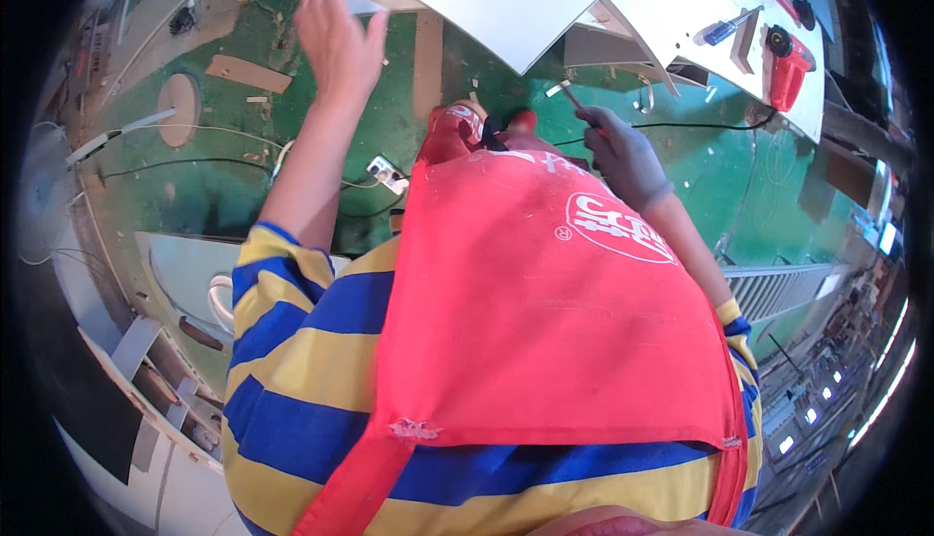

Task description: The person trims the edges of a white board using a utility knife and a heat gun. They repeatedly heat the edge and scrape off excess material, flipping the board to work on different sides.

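My bare left hand (341, 38) is raised at the upper left with its fingers stretched out. It is beside the left edge of a large white panel (486, 1); I cannot tell whether it touches anything there. My right hand (628, 157), in a grey glove, is closed around a slim dark tool (576, 100) whose kind does not show clearly. The tool points up and left, below a V-shaped notch in the panel's near edge. A cut board piece (613, 45) shows at that notch.
On the panel's right lie a red power tool (790, 71) with a black cord, a blue-handled tool (720, 32) and an angled piece (747, 42). The green floor (467, 64) carries scraps, a brown strip (428, 64), a round disc (180, 108) and a power strip (389, 174).
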A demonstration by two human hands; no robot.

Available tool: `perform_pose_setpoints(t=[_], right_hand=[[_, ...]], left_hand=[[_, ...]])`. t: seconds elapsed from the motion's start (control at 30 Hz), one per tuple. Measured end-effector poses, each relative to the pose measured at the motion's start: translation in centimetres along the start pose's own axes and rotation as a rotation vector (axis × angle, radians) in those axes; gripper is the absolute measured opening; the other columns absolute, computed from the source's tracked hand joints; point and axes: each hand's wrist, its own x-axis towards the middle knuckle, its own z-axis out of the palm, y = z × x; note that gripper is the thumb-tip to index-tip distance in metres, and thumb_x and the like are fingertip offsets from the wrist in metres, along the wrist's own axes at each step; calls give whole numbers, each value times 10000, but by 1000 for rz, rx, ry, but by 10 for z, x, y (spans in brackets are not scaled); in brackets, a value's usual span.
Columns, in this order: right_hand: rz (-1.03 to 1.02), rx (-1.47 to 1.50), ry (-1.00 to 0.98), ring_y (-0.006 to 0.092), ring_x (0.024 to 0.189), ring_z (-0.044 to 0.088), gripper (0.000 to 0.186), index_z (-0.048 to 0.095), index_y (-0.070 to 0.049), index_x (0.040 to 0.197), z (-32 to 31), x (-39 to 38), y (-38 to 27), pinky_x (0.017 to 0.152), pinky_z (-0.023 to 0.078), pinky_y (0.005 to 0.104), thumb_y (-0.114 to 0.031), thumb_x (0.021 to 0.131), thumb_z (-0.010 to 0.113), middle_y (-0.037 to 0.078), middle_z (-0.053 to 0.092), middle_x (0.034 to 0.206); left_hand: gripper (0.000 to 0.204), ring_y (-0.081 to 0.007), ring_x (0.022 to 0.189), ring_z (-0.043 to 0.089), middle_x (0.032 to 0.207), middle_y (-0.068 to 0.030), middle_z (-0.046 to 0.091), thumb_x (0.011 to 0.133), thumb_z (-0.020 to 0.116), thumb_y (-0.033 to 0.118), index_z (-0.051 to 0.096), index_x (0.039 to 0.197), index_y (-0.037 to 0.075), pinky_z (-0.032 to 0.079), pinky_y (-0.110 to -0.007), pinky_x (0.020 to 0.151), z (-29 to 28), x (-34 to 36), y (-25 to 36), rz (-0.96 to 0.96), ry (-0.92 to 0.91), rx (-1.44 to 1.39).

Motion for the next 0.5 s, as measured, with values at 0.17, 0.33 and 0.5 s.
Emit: perform_pose_setpoints(t=[0.17,0.33,0.5], right_hand=[[-84,-530,-81,405,999,626,303,550,-89,1259,31,53,-39,869,505,468,-130,965,491,199,649,1083],[38,-751,-106,384,1033,646,352,539,-118,1301,37,67,-70,875,520,467,-120,962,442,203,648,1158],[60,-795,-68,404,998,643,319,551,-110,1273,41,69,-67,857,518,479,-129,962,482,210,661,1107]], left_hand=[[668,-363,1462,246,1545,-182,329,906,615,402,419,1455,74,218,-579,1159,59,26,4,45,-54,-43],[662,-346,1481,219,1562,-180,314,908,599,398,426,1451,62,191,-526,1194,66,22,5,-32,-72,-21],[667,-330,1496,188,1581,-160,291,905,594,408,427,1461,79,168,-510,1206,68,17,6,-54,-34,-57]])
